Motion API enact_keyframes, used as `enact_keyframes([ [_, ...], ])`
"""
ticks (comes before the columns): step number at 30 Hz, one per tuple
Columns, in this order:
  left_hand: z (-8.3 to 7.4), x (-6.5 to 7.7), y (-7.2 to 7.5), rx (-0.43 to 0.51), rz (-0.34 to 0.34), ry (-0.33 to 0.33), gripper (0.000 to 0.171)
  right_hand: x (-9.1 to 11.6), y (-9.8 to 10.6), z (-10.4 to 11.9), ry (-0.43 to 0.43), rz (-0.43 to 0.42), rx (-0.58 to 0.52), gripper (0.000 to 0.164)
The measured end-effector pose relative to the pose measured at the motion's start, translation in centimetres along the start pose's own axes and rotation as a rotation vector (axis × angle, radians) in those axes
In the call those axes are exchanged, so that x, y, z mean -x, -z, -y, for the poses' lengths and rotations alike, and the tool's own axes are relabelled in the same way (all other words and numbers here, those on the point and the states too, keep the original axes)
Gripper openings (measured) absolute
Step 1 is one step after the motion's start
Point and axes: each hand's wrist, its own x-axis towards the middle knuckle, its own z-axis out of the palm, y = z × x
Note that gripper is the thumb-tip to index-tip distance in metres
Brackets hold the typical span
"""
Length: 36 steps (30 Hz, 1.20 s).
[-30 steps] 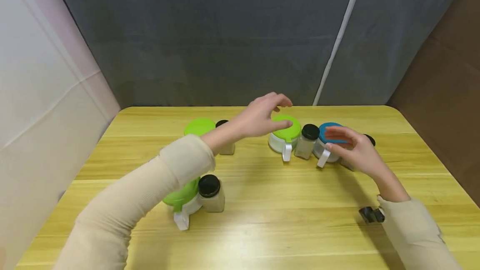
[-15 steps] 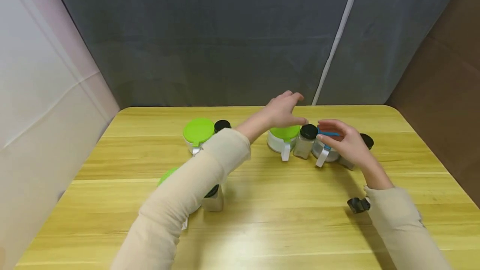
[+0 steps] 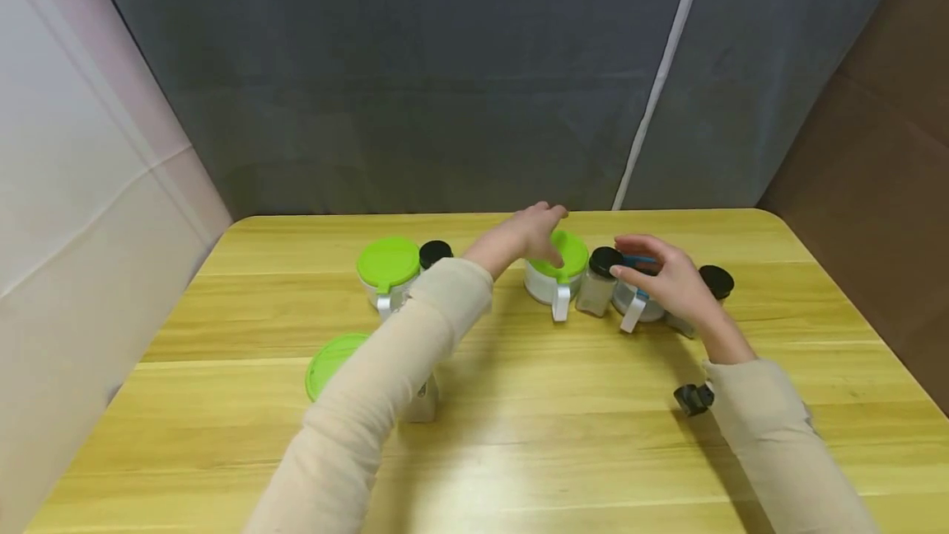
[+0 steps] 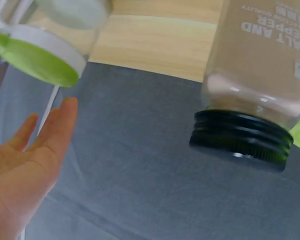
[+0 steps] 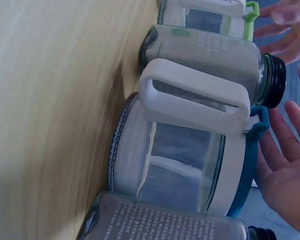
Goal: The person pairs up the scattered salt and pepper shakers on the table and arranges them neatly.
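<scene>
On my head feed, the left hand (image 3: 537, 231) hangs over the green-lidded jar (image 3: 571, 249), thumb and fingers apart, gripping nothing. The right hand (image 3: 673, 276) arches by the blue-lidded jar (image 5: 182, 167), thumb and fingertips well separated; I cannot tell whether either hand touches its jar. Both stand upright toward the far side of the wooden table (image 3: 563, 452), a black-capped shaker (image 3: 596, 292) between them.

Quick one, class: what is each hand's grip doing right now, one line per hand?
Left hand: open, holding nothing, near a green-lidded jar.
Right hand: open, holding nothing, near the blue-lidded jar.
</scene>
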Motion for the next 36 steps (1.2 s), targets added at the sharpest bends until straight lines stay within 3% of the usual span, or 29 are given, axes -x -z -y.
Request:
enact_keyframes([
  [5,0.2,-0.2,-1.0,0.015,0.048,0.067,0.087,-0.5,-0.2,0.0,0.008,0.032,0.054,0.052],
  [11,0.6,-0.4,-2.0,0.026,0.031,0.124,0.095,-1.0,-0.4,-1.1,0.017,0.063,0.122,0.060],
  [25,1.5,-0.7,-3.1,0.074,0.037,0.110,0.100,-1.1,-0.5,-1.2,0.004,0.088,0.220,0.062],
  [36,2.1,-1.3,-3.1,0.077,0.048,0.057,0.103,-1.3,-0.5,-1.3,0.010,0.096,0.221,0.063],
])
